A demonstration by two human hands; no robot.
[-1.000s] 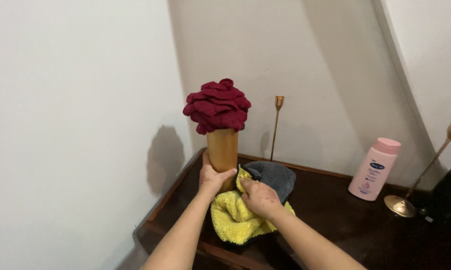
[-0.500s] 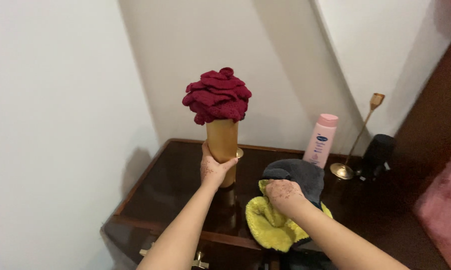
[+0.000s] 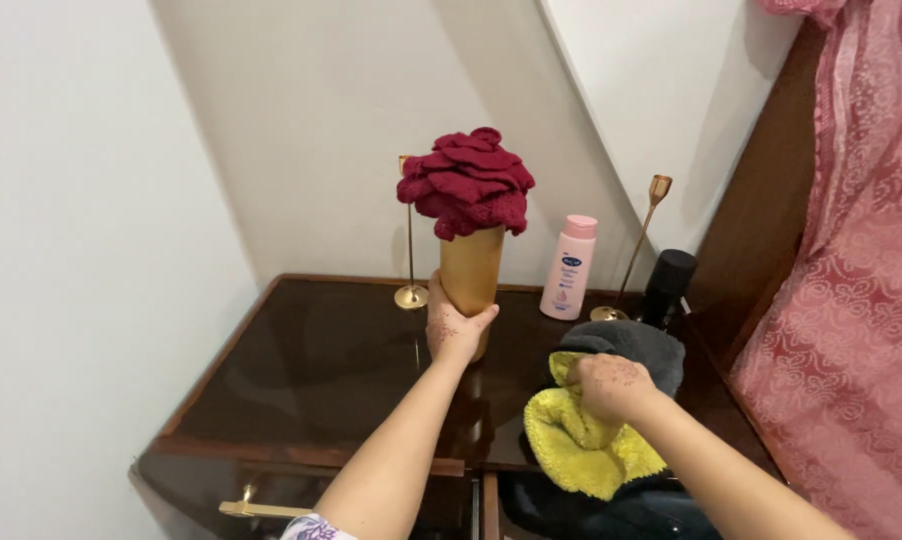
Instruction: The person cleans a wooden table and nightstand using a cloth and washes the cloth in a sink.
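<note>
A dark, glossy wooden table (image 3: 311, 370) stands in a corner of pale walls, with a pink patterned curtain (image 3: 851, 300) hanging along its right side. At the front edge a drawer with a brass handle (image 3: 254, 509) shows below the top.

Near the middle of the table stands a tall tan cylindrical vase (image 3: 470, 280), upright, topped with a cluster of dark red crocheted flowers (image 3: 466, 183). The left hand (image 3: 454, 325) wraps around the vase's lower part, its grip closed on it, thumb on the left and fingers curling round the right.

To the right, at the table's front right corner, lies a bunched cloth (image 3: 591, 435), yellow on one face and grey on the other. The right hand (image 3: 611, 385) presses down on top of it, fingers curled into the fabric, a closed grip on the cloth.

Behind stand a pink lotion bottle (image 3: 569, 267), a black cylinder (image 3: 668, 287), and two slim brass candle holders, one left of the vase (image 3: 409, 240) and one beside the bottle (image 3: 639, 245).
</note>
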